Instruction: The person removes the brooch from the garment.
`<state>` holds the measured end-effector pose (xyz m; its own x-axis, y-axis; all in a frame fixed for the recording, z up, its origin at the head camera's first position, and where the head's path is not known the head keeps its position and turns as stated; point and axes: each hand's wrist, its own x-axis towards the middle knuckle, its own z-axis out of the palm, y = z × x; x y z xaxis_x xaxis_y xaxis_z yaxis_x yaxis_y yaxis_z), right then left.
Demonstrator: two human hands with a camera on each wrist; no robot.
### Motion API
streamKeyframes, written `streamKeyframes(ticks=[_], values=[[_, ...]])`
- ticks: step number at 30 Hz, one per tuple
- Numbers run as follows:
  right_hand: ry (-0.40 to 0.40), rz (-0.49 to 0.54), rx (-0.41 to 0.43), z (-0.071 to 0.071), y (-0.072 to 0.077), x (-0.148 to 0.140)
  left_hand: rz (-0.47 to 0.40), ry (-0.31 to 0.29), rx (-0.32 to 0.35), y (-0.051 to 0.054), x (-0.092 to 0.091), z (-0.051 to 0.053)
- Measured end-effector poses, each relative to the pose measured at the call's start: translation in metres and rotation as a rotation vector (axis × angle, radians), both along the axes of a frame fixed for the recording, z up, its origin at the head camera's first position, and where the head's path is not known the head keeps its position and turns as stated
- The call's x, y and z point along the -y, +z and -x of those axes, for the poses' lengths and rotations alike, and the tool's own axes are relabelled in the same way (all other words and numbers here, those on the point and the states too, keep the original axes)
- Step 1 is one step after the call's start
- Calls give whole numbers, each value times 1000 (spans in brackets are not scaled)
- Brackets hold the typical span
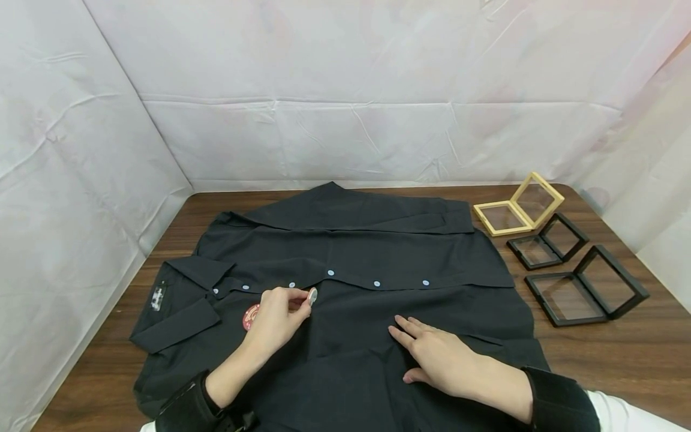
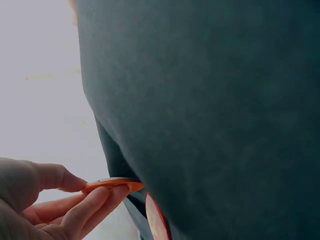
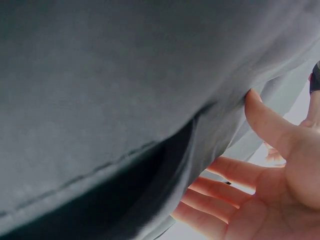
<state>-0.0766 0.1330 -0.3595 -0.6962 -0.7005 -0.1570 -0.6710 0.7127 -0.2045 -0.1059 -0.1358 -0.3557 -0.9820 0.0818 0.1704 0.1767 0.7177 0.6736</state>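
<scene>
A dark button-up shirt [image 1: 345, 312] lies spread sideways, its collar [image 1: 189, 327] to the left and a row of pale buttons across it. My left hand [image 1: 278, 318] pinches a small round badge [image 1: 312, 296] between thumb and fingers, above the shirt front. In the left wrist view that badge [image 2: 112, 184] is edge-on, orange with a silvery side. A red round badge [image 1: 251, 316] sits on the shirt beside the left hand, partly covered by it. My right hand [image 1: 439, 357] rests on the shirt, fingers extended; in the right wrist view its thumb and fingers touch the cloth.
To the right on the wooden table [image 1: 604, 354] stand three hinged, opened frames with clear panes: a yellow frame [image 1: 502, 232], a small black frame [image 1: 531, 266] and a larger black frame [image 1: 583, 322]. White cloth [image 1: 345, 138] hangs behind and at both sides.
</scene>
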Motion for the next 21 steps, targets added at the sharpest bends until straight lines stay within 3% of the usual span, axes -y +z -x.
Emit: streamKeyframes(ticks=[14, 21], values=[[6, 5, -1, 0, 0, 0, -64, 33, -40, -4, 2, -7], [5, 20, 47, 0, 4, 0, -72, 50, -56, -2, 2, -9]])
